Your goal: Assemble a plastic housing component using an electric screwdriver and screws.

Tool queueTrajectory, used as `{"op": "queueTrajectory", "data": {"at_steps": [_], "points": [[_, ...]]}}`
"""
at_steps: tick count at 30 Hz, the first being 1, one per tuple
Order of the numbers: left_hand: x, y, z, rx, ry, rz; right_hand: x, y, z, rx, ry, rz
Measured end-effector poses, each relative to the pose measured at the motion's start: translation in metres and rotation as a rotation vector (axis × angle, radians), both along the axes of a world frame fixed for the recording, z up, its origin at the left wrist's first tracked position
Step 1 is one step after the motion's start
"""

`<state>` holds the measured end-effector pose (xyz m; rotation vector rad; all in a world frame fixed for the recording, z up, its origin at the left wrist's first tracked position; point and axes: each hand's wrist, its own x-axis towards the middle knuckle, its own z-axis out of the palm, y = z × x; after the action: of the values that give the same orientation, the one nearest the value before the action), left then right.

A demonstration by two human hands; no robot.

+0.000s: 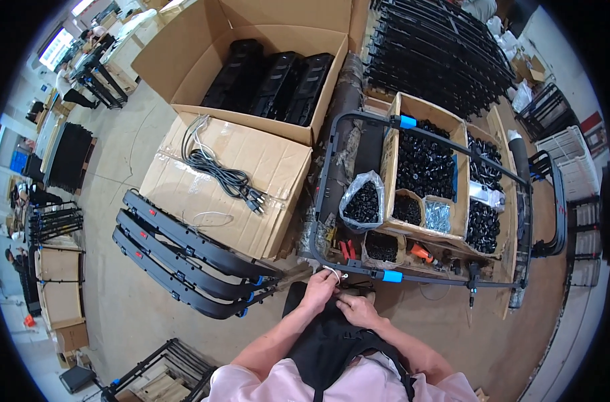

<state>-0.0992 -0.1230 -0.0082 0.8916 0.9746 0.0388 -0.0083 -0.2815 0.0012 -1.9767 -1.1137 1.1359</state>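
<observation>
I saw the left hand [320, 290] pinching a white cord [336, 271] beside the black tubular frame [368, 273] — the right hand [358, 311] curled nearby, its grip impossible to tell.

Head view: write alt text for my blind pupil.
The left hand, at a thin white loop, and right hand are close together beside a black frame. Boxed black parts lie beyond; leftward, a coiled cable tops a carton.
</observation>
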Motion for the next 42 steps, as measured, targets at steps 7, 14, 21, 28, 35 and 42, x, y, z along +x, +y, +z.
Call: {"op": "queueTrajectory", "data": {"at_steps": [7,14,21,28,35,42], "points": [[-0.003,-0.008,0.011,0.011,-0.107,0.071,0.0,0.003,0.012,-0.039,0.121,-0.103],[-0.001,-0.006,0.016,0.166,0.011,-0.053,0.0,0.003,0.004,-0.07,0.155,-0.092],[-0.007,-0.004,0.002,-0.04,-0.044,0.004,0.001,0.011,0.006,-0.04,0.225,-0.159],[-0.027,0.004,0.024,0.259,-0.098,-0.436,0.005,0.026,0.003,0.027,0.092,-0.187],[-0.03,-0.013,-0.016,0.309,-0.213,-0.194,0.031,0.039,0.085,-0.14,-0.452,0.221],[-0.028,-0.003,-0.002,0.492,-0.165,-0.241,0.117,0.084,0.092,0.108,-0.476,-0.084]]}}
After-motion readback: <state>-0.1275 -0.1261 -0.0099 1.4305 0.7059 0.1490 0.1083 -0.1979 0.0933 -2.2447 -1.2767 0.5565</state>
